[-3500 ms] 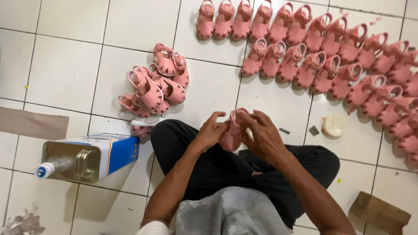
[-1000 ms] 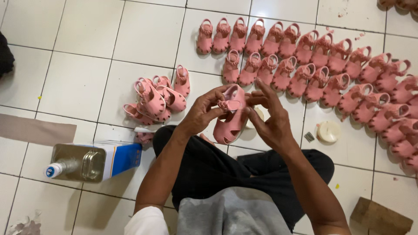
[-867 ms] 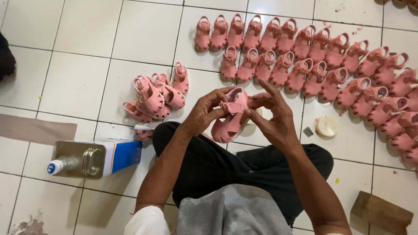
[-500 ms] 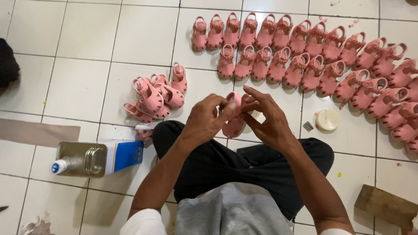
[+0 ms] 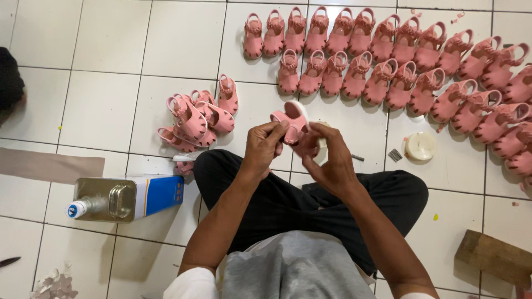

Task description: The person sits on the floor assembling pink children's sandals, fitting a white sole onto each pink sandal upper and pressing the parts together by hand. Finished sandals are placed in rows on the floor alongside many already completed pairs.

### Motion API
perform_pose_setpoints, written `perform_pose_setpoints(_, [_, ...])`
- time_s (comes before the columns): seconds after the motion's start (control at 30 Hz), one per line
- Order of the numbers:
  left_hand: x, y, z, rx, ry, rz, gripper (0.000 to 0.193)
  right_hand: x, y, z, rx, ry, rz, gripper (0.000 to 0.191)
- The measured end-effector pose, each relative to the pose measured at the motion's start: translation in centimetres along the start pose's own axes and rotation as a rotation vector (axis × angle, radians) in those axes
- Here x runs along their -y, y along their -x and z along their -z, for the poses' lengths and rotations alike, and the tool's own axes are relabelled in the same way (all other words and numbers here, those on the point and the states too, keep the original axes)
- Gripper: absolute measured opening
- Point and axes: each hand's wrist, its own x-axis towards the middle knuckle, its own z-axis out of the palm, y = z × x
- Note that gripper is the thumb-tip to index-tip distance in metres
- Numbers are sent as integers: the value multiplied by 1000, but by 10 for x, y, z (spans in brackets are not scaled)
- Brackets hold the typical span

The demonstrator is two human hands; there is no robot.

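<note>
A small pink sandal (image 5: 292,123) is held between both hands above the crossed legs in black trousers (image 5: 288,202). The left hand (image 5: 265,149) is closed on the sandal's left side, thumb and fingers pinching it. The right hand (image 5: 331,163) is wrapped against its right and underside, fingers curled narrowly; how much of the sole is covered cannot be told, since the sandal is partly hidden by the fingers. The sandal is tilted, pale sole edge upward.

Positions relative to the held sandal:
- Left, just beyond the left hand: a loose heap of pink sandals (image 5: 197,117) on the white tiled floor (image 5: 100,105), some overlapping.
- Above and to the right: pink sandals set out in two long rows (image 5: 388,61), touching side by side, curving down along the right edge.
- Right, near: a round white lid-like object (image 5: 420,146), with a small dark bit (image 5: 394,155) beside it.
- Lower left, well apart: a rectangular metal can (image 5: 124,197) lying on its side, blue at one end, capped spout pointing left.
- Far left: a brown strip (image 5: 50,165) flat on the tiles.
- Lower right: a wooden block (image 5: 495,257).
</note>
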Motion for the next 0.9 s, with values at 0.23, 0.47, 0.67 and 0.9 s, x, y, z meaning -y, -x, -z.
perform_pose_setpoints(0.23, [4,7,-15,-40,139,24,28,-5,4,-13,-63,-91,-26,73])
perform_pose_setpoints(0.47, [6,13,-33,-4,72,-59,29,1,4,-8,-136,90,52,80])
perform_pose_setpoints(0.67, [1,9,-43,-26,50,-74,29,15,1,-14,-196,116,-21,56])
perform_pose_setpoints(0.9, [12,12,-52,-68,-37,-67,35,4,6,0,-99,-19,-56,34])
